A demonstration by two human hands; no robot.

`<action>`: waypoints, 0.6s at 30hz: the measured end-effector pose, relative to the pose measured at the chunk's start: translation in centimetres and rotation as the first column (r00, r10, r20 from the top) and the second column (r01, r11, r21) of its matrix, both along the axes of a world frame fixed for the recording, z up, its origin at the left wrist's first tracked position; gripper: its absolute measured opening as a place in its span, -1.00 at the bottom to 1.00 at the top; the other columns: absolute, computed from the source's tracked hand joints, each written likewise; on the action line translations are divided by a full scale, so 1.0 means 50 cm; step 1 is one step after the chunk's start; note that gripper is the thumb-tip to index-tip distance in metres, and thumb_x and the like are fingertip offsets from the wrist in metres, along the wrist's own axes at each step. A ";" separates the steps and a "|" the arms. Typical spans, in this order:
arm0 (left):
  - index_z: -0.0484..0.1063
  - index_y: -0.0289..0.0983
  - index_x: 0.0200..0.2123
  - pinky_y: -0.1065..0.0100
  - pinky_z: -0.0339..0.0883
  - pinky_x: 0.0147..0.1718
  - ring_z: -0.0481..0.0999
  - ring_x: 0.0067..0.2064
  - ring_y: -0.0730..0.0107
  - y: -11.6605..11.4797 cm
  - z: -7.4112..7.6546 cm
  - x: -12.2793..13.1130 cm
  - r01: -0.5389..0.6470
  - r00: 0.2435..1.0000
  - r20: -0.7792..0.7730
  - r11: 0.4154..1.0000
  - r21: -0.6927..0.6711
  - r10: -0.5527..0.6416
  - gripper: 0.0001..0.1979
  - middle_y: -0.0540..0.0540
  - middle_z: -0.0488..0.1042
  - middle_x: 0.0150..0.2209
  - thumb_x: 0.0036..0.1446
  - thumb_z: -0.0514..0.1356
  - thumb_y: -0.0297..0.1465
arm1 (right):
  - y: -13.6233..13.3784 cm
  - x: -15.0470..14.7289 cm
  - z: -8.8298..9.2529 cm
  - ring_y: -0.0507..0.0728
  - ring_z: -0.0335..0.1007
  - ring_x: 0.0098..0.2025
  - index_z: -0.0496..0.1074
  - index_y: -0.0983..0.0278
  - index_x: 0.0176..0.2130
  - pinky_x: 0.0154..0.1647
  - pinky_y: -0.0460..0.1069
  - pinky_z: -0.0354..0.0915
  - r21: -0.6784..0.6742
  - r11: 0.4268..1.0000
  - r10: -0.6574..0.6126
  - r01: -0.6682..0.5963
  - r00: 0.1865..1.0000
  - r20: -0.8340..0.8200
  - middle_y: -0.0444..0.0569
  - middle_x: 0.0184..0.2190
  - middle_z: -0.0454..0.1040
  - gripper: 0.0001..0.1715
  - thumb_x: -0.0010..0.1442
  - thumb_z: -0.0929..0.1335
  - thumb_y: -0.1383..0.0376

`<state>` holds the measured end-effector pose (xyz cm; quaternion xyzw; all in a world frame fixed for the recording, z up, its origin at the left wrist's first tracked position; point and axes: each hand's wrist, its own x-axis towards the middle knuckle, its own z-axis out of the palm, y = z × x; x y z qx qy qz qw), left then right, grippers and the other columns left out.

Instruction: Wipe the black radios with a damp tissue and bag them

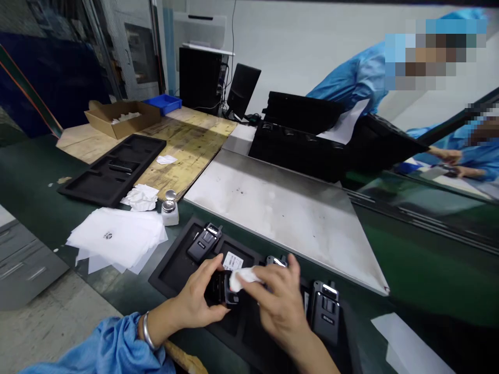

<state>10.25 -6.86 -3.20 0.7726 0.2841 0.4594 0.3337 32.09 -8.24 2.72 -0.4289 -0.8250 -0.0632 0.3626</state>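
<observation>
My left hand [195,298] is closed around a small black device [221,288], held just above a black foam tray [171,270]. My right hand [278,301] pinches a white wipe cloth [242,278] against the top of that device. Two more black devices rest in the tray, one at the back left [204,243] and one on the right [325,311]. A white label [233,261] shows in the tray behind the held device.
A stack of white bags [117,236], crumpled wipes [140,197] and a small dispenser bottle [170,208] lie to the left. Behind are a steel plate [280,208], another black foam tray [113,169], a cardboard box [120,117] and black cases [307,135]. People in blue coats work at right.
</observation>
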 end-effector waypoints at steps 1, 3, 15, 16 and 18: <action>-0.15 -0.22 0.39 0.07 0.38 0.05 0.39 0.05 0.13 0.002 0.000 -0.001 0.000 1.000 -0.002 1.000 0.004 0.000 -0.06 -0.23 0.31 0.04 0.01 0.26 -0.47 | 0.001 -0.007 0.005 0.09 0.25 -0.19 0.52 0.11 -0.11 0.30 0.39 -0.29 0.001 0.999 0.040 -0.040 0.999 0.003 -0.13 -0.24 0.49 -0.58 0.27 0.23 0.52; -0.15 -0.23 0.39 0.06 0.38 0.05 0.39 0.06 0.11 0.005 -0.001 -0.002 -0.008 1.000 -0.002 1.000 0.003 0.008 -0.06 -0.24 0.31 0.05 0.01 0.26 -0.47 | 0.004 -0.014 0.011 0.08 0.24 -0.21 0.52 0.09 -0.12 0.31 0.39 -0.32 -0.012 0.998 0.070 -0.070 0.997 0.030 -0.15 -0.25 0.49 -0.57 0.28 0.21 0.51; -0.15 -0.22 0.38 0.05 0.33 0.12 0.34 0.13 0.08 0.006 0.004 0.006 0.019 0.998 -0.053 0.999 0.028 -0.018 -0.09 -0.26 0.28 0.10 0.04 0.26 -0.45 | 0.009 0.026 -0.014 0.12 0.26 -0.19 0.53 0.06 -0.11 0.26 0.45 -0.31 -0.074 0.996 -0.048 0.053 0.996 0.074 -0.13 -0.24 0.50 -0.54 0.23 0.22 0.51; -0.15 -0.21 0.38 0.05 0.31 0.13 0.33 0.14 0.08 0.007 0.005 0.013 0.013 0.997 -0.079 1.000 0.019 -0.012 -0.08 -0.26 0.27 0.12 0.03 0.27 -0.45 | -0.001 0.053 -0.029 0.13 0.28 -0.19 0.52 0.06 -0.10 0.26 0.45 -0.27 -0.078 0.991 -0.105 0.112 0.991 0.089 -0.11 -0.24 0.49 -0.54 0.22 0.22 0.50; -0.16 -0.19 0.38 0.06 0.30 0.14 0.32 0.15 0.08 0.019 0.011 0.035 -0.053 0.986 -0.157 0.999 -0.013 0.050 -0.06 -0.25 0.25 0.14 0.02 0.28 -0.44 | -0.030 0.113 -0.064 0.16 0.33 -0.20 0.50 0.08 -0.05 0.23 0.42 -0.15 -0.065 0.973 -0.216 0.223 0.972 0.095 -0.07 -0.23 0.47 -0.57 0.24 0.22 0.45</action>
